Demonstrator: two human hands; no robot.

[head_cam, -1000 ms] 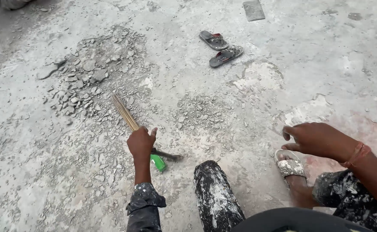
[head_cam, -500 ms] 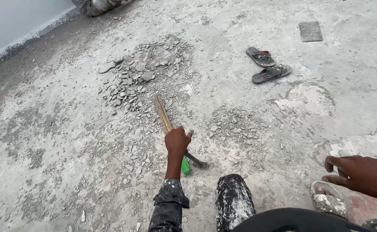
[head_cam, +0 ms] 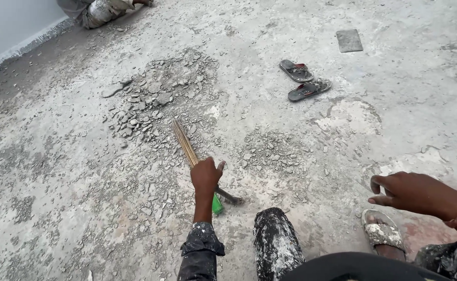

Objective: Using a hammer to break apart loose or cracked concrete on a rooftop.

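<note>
Head view, single entry.

Left hand [head_cam: 206,176]: fist closed round a bundle of thin straw-coloured sticks [head_cam: 184,141], a short broom by the look of it. The bundle lies low over the concrete floor [head_cam: 56,171], its free end pointing away from the person toward a heap of broken grey rubble [head_cam: 158,99]. A green band [head_cam: 217,204] wraps the near end, just below the fist.

Right hand [head_cam: 408,191]: empty, fingers loosely curled, palm down, hovering above the floor near the person's own sandalled foot [head_cam: 382,234]. It touches nothing that can be seen.

Step in hand, as judged: sweeping loose chips toward the heap. The next stroke would call for a firm wrist and the stick tips pressed flat on the floor, since much of the debris is fine grit.

Surroundings:
- A second, thinner patch of chips [head_cam: 275,151] to the right of the broom.
- A pair of dark sandals [head_cam: 304,79] lying well beyond it.
- A flat grey square piece [head_cam: 349,40] farther off.
- The person's plaster-spattered knee [head_cam: 275,242] close beside the left forearm, which may crowd a sweep to the right.
- Another person's legs [head_cam: 103,9] by the wall, well apart.
</note>
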